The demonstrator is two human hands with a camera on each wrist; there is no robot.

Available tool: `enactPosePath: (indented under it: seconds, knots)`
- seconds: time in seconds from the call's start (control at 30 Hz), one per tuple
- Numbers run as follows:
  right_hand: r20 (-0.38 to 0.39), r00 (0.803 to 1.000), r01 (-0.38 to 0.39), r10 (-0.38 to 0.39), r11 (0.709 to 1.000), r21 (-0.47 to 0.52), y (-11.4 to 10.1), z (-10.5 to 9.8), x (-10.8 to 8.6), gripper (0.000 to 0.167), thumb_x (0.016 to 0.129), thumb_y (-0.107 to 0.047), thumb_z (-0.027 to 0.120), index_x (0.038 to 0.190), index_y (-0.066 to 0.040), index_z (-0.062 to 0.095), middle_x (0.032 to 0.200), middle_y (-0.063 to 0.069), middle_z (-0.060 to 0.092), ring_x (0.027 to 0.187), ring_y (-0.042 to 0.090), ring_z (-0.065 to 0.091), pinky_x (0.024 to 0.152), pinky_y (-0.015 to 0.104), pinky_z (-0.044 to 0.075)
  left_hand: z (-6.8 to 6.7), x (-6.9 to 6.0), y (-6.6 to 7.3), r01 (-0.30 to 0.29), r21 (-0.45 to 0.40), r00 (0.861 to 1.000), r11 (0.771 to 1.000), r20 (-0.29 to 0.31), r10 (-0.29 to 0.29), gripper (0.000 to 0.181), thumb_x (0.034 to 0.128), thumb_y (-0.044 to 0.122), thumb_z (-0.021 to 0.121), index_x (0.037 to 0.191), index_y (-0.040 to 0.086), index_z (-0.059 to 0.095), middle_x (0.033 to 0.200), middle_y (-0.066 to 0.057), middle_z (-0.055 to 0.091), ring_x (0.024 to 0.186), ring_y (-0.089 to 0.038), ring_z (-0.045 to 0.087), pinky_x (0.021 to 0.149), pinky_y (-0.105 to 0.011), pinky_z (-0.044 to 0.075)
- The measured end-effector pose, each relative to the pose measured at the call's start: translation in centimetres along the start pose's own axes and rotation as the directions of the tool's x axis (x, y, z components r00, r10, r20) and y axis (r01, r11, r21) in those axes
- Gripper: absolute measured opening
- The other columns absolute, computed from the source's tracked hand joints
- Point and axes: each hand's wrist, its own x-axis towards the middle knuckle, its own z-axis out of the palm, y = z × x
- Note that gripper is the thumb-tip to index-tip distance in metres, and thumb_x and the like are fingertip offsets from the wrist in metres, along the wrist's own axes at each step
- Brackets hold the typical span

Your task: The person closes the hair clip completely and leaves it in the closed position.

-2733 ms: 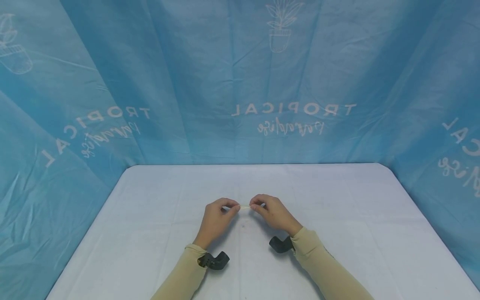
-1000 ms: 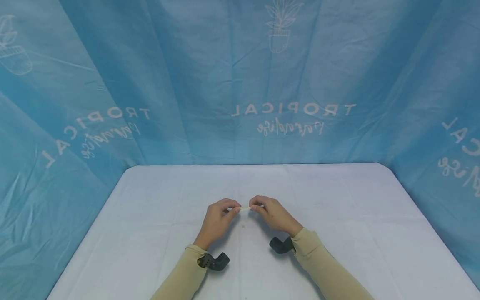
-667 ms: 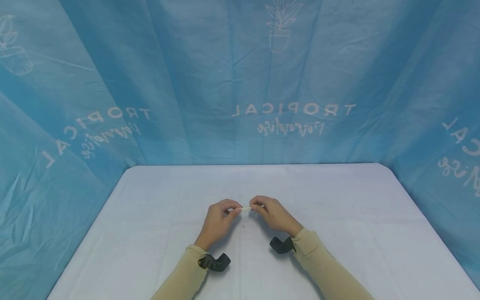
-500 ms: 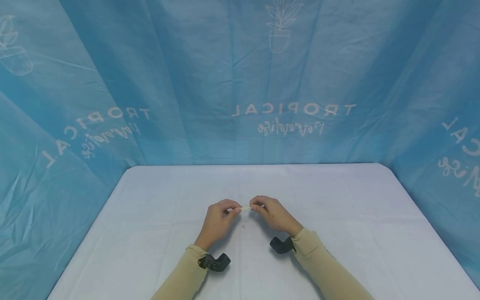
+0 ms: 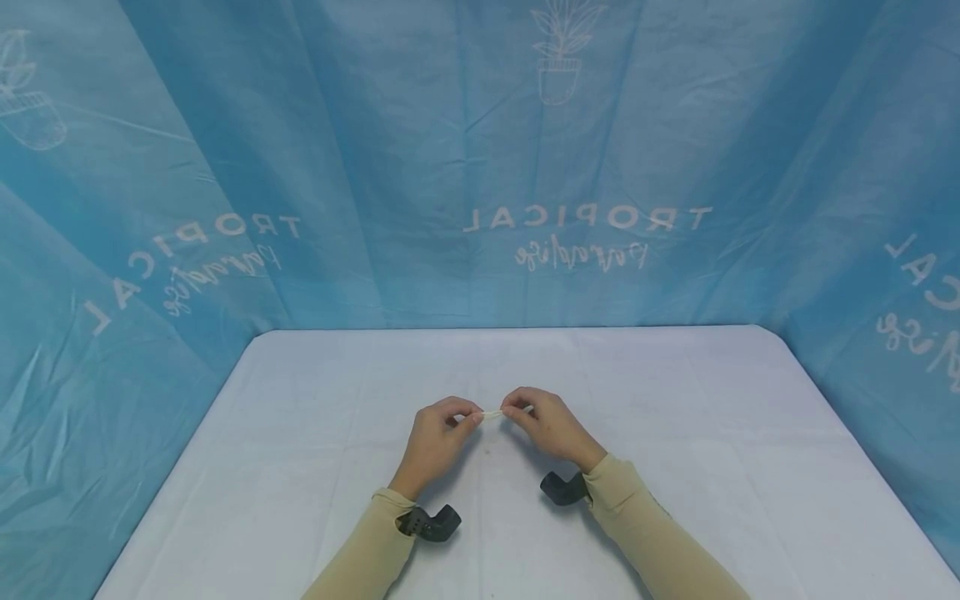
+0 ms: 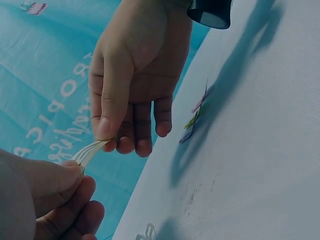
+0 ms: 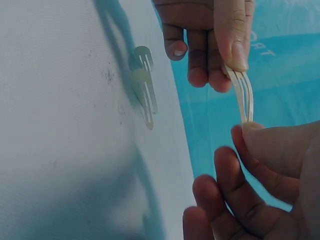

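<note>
Head view: both hands meet above the middle of the white-covered table, with a short pale strip held between their fingertips, clear of the cloth. The left hand pinches one end between thumb and forefinger; the right hand pinches the other in the same way. Each grip is closed at the tips, the remaining fingers being loosely bent. Right wrist view: the strip is divided lengthwise by slits into narrow bands, which bow outward between the two thumbs. Relative to the head frame of half a second earlier, the right hand sits slightly farther toward the table's back edge, and the strip lies a little higher, its right end still raised above its left. Relative to the earliest frame, the left hand stands slightly to the right, while the pinch at both ends is unchanged. Black curved devices project at the cuffs of the beige sleeves; a blue curtain bearing reversed lettering hangs behind the table.
</note>
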Motion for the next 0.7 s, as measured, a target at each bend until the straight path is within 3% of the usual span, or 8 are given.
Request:
enactPosePath:
  seconds: [0.5,0.7]
  knots:
    - [-0.083,0.992,-0.093,0.095,0.995,0.027,-0.09,0.07,0.11,0.010,0.098,-0.018,0.067,0.097,-0.009,0.072,0.094,-0.001,0.070,0.085,0.015,0.063,0.076,0.035,0.053,0.08,0.04,0.18,0.021,-0.006,0.999,1.000,0.037,-0.021,0.007,0.0929,0.020,0.074,0.095,0.014,0.076,0.095,0.007,0.072,0.089,-0.010,0.065,0.076,-0.030,0.054]
    - [-0.101,0.988,-0.118,0.121,0.992,0.031,0.00,0.19,0.14,0.009,0.097,-0.017,0.068,0.097,-0.009,0.072,0.093,-0.002,0.070,0.087,0.013,0.063,0.080,0.037,0.053,0.14,-0.07,0.00,-0.001,-0.015,0.998,1.000,0.059,0.002,0.004,0.0912,0.019,0.076,0.095,0.017,0.076,0.096,0.010,0.072,0.091,-0.009,0.066,0.078,-0.031,0.055]
